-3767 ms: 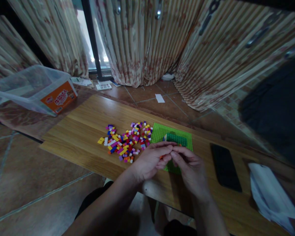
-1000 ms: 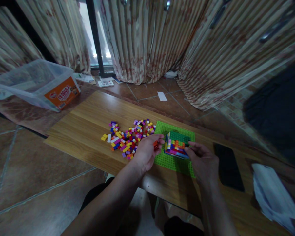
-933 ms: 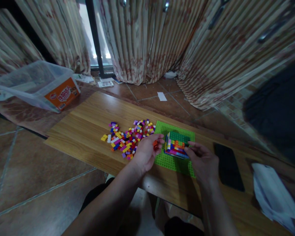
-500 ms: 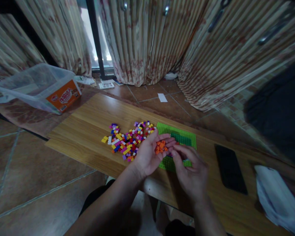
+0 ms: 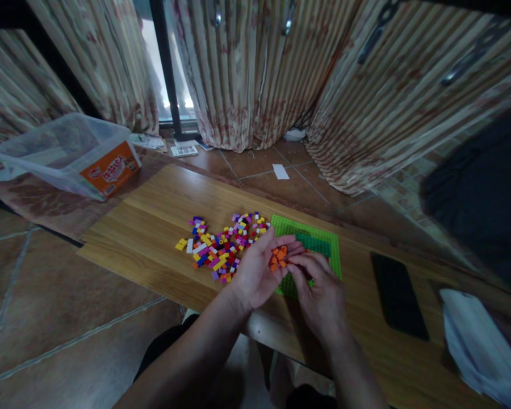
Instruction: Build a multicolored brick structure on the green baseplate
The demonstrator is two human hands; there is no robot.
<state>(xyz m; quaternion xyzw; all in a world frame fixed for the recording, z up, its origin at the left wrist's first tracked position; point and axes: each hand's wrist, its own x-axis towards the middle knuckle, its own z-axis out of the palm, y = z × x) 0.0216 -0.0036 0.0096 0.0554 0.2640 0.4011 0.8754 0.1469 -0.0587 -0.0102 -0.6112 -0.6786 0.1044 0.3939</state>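
Note:
My left hand (image 5: 258, 272) is turned palm up, with several small orange toy bricks (image 5: 278, 258) cupped in it. Over that palm, my right hand (image 5: 321, 284) has its thumb and fingers pinched together at the edge of the bricks; whatever is between the fingertips is too small to make out. Beneath both hands lies a green studded baseplate (image 5: 334, 250), partly covered by them, bearing a darker green built area (image 5: 315, 243). Left of my left hand spreads a loose pile of multicoloured bricks (image 5: 219, 250).
The wooden table (image 5: 153, 227) runs diagonally across the view. A black phone (image 5: 398, 295) lies to the right, beside a white plastic packet (image 5: 481, 341). At the far left stands a clear plastic bin (image 5: 63, 147) with an orange label. Curtains (image 5: 255, 74) hang behind.
My right hand has moved left, bringing its fingertips from the edge of my left fingers to the orange bricks in the palm. My left hand stays about where it was.

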